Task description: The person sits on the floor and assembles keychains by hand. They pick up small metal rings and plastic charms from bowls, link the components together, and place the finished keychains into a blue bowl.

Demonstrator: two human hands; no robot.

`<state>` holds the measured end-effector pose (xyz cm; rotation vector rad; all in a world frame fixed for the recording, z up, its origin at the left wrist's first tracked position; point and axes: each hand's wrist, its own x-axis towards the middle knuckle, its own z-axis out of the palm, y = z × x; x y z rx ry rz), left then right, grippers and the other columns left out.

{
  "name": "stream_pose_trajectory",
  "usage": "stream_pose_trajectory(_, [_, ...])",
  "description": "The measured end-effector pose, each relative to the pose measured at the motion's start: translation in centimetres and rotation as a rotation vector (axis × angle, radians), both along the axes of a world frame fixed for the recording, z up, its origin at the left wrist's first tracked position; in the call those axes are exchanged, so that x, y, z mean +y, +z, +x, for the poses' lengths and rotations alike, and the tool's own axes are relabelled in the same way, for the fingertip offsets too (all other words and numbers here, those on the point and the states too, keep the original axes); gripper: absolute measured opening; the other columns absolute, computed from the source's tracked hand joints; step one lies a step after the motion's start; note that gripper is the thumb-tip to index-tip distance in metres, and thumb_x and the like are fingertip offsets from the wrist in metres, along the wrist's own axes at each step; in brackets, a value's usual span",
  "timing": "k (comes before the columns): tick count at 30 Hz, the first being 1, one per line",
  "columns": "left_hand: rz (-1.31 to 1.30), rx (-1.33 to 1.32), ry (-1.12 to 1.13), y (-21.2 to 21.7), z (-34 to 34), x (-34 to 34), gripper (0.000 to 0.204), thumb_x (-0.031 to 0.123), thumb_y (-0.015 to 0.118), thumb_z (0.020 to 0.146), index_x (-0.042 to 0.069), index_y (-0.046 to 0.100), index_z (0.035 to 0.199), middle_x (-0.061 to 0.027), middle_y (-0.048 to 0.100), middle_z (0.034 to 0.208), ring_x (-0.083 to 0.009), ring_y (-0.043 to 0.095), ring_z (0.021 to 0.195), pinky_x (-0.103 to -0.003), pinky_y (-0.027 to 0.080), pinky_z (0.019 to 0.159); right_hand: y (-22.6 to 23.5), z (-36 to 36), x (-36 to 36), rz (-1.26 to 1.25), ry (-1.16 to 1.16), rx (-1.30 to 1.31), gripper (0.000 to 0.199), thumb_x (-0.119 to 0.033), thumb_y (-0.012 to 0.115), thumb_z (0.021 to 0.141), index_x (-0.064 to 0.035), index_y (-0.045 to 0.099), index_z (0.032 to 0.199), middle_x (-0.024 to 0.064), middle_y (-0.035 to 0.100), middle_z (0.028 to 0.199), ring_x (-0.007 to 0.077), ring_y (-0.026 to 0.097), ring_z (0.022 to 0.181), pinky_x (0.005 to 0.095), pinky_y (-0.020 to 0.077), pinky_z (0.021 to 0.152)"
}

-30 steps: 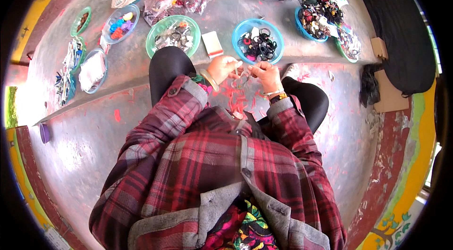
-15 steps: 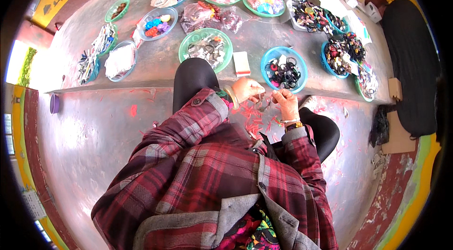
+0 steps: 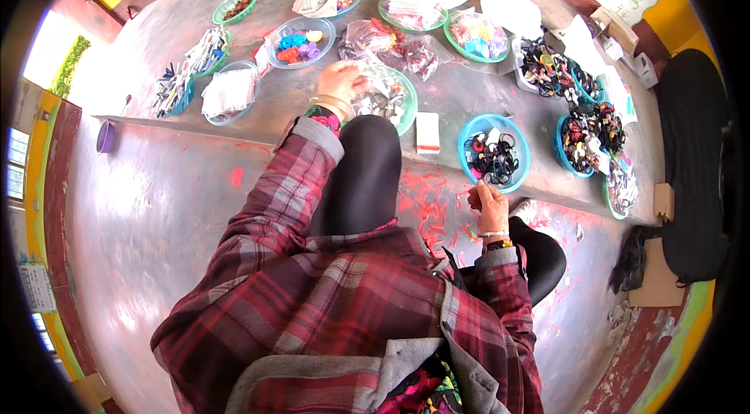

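Observation:
My left hand (image 3: 341, 83) reaches over the left side of a green bowl (image 3: 408, 105) of small clear and dark pieces. Its fingertips are at the contents and blend into them, so their grip is unclear. Below the front rim of a blue bowl (image 3: 524, 150), my right hand (image 3: 491, 208) is closed, thumb and fingers pinched together. Whatever sits in that pinch is too small to make out. Black hair ties (image 3: 495, 158) with a few white and pink bits fill the blue bowl. A small white box with a red edge (image 3: 427, 133) lies between the two bowls.
A raised concrete ledge (image 3: 258, 133) carries several more bowls. A blue bowl of coloured pieces (image 3: 301, 48) is left of a plastic bag (image 3: 375, 41). More hair ties (image 3: 587, 135) are heaped at right. Red scraps (image 3: 426, 211) litter the floor beside my bent knee (image 3: 359, 160).
My hands were together in front of the ledge. My left hand has moved up and left to the green bowl; the right stays pinched near the blue bowl. The view has shifted.

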<state>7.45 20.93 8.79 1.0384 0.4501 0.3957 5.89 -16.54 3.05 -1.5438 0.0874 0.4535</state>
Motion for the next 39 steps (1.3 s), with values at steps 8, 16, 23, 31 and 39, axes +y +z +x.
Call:
stream_pose_trajectory(8, [-0.396,0.011,0.287,-8.5,2.6,6.3,0.013,0.003,0.051,0.081,-0.004,0.046,0.091,-0.0150,0.054,0.085,-0.0284,0.058,0.078,-0.039,0.052,0.075,-1.2,0.3,0.3,-0.066,0.021,0.020,0.027,-0.025,0.055,0.083,-0.0023,0.063,0.070,0.0031,0.059,0.059,0.0097,0.054,0.050,0.0222,0.0423,0.047])
stream_pose_trajectory(16, [-0.529,0.315,0.380,-16.2,1.3,5.5,0.023,0.012,0.050,0.082,-0.006,0.047,0.096,-0.0199,0.056,0.083,-0.0307,0.058,0.074,-0.035,0.054,0.062,-1.9,0.2,0.1,-0.102,0.075,0.070,0.026,-0.026,0.055,0.082,-0.0021,0.061,0.073,0.0035,0.059,0.060,0.0103,0.055,0.052,0.0219,0.0416,0.048])
stream_pose_trajectory(23, [-0.169,0.272,0.144,-8.8,0.8,4.2,0.017,0.016,0.054,0.078,0.000,0.054,0.085,-0.0123,0.060,0.079,-0.0222,0.060,0.069,-0.029,0.051,0.062,-1.0,0.0,0.5,-0.203,0.204,0.128,0.029,-0.026,0.053,0.082,-0.0001,0.061,0.073,0.0045,0.058,0.060,0.0111,0.053,0.051,0.0224,0.0405,0.048])
stream_pose_trajectory(31, [0.615,0.051,-0.483,2.3,7.2,-6.2,0.022,0.022,0.054,0.080,0.002,0.059,0.084,-0.0092,0.062,0.074,-0.0148,0.059,0.065,-0.026,0.048,0.057,-0.9,-0.4,0.5,-0.273,0.378,0.043,0.029,-0.025,0.052,0.082,0.0004,0.062,0.075,0.0056,0.060,0.062,0.0107,0.054,0.054,0.0232,0.0429,0.050])
stream_pose_trajectory(39, [1.325,0.740,-0.511,-16.7,6.3,-14.2,0.037,0.038,0.053,0.074,0.005,0.063,0.085,-0.0192,0.061,0.082,-0.0335,0.059,0.079,-0.042,0.045,0.070,-2.2,-0.6,-0.2,-0.446,0.455,-0.170,0.031,-0.029,0.051,0.080,-0.0030,0.064,0.071,0.0081,0.062,0.062,0.0171,0.061,0.058,0.0292,0.0471,0.057])
